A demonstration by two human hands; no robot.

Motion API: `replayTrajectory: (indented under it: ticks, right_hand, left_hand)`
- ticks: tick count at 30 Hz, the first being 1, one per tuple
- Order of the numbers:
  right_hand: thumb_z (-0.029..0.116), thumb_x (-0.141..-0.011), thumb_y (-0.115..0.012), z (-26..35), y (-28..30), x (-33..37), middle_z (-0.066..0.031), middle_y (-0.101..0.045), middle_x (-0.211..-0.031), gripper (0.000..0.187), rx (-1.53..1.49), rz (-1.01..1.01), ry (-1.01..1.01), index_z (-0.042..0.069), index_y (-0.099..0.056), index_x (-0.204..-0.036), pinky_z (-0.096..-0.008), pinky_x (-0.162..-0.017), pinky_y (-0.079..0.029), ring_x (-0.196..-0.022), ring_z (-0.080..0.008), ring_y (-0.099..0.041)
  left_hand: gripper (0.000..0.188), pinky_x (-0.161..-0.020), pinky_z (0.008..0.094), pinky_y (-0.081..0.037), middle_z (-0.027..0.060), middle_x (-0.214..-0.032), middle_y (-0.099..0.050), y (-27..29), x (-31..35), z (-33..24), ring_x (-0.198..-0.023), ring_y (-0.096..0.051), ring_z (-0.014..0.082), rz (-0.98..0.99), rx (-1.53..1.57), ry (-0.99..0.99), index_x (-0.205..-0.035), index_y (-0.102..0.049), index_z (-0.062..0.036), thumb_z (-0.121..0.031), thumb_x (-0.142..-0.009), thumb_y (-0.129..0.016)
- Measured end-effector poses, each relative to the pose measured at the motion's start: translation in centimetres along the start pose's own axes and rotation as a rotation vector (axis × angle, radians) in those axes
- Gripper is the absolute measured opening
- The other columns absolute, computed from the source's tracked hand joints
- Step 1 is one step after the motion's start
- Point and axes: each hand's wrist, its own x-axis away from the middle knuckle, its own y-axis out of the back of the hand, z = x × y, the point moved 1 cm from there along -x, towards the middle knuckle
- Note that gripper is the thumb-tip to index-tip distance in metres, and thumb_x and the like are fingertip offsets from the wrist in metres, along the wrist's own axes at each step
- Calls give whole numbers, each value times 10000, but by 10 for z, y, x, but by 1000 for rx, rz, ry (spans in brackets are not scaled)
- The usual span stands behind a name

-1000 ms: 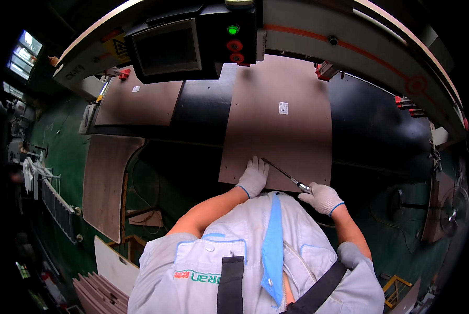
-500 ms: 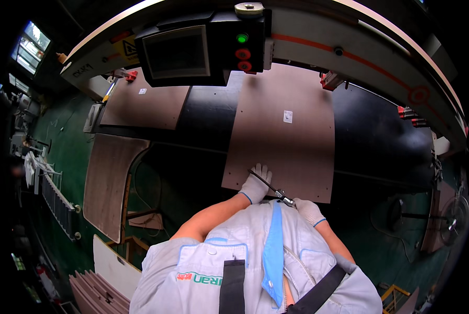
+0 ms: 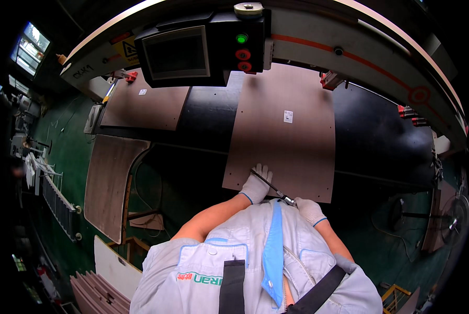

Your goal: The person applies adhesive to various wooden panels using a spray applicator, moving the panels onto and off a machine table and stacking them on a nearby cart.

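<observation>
A brown board point(image 3: 281, 141) with a small white label and a few holes lies across the black machine table in front of me. My left hand point(image 3: 256, 187), in a white glove, rests flat on the board's near left corner with its fingers outstretched. In my right hand point(image 3: 309, 211), also gloved, is an air blow gun point(image 3: 287, 199) at the near edge. Its long thin nozzle slants up to the left, crossing over my left hand. The right fingers are partly hidden, but they are wrapped round the gun.
Above the table runs a machine beam point(image 3: 307, 44) with a control screen point(image 3: 176, 52) and buttons. A second brown board point(image 3: 145, 107) lies at the left. Nearer stands a curved-edge side table point(image 3: 111, 183). Stacked panels point(image 3: 98, 293) stand lower left, a floor fan point(image 3: 453, 222) at the right.
The blow gun has tilted and shifted slightly to the right, towards my right hand. Both hands stay almost where they were, and the board has barely moved.
</observation>
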Motion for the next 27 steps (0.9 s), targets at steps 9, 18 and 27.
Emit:
replayTrajectory:
  ticks: [9,18,27]
  right_hand:
    - [570,-1000,-520,-2,-1,-2,-296,-730,-1057,601,16,-4,18,6,-682,-1129,-530,-923,-530,-1050,-471,-694]
    - [573,-996,-527,-7,-3,-4,-288,-735,-1039,598,20,-30,34,9,-690,-1113,-529,-916,-533,-1038,-465,-698]
    - [358,-1002,-527,-27,-19,-15,-273,-725,-1011,376,100,-53,112,22,-680,-1076,-541,-883,-529,-1014,-469,-691]
  left_hand:
    - [479,-1145,599,-369,313,-1477,-503,2,-1,0,-1393,-450,502,39,3,10,-1383,-537,59,-142,-949,-531]
    - [472,-1123,585,-389,315,-1454,-515,6,-2,0,-1379,-460,499,11,3,5,-1364,-540,67,-137,-938,-544]
    - [503,-1143,598,-367,329,-1494,-479,-3,0,-1,-1402,-433,519,-23,-14,-24,-1406,-518,77,-150,-957,-528]
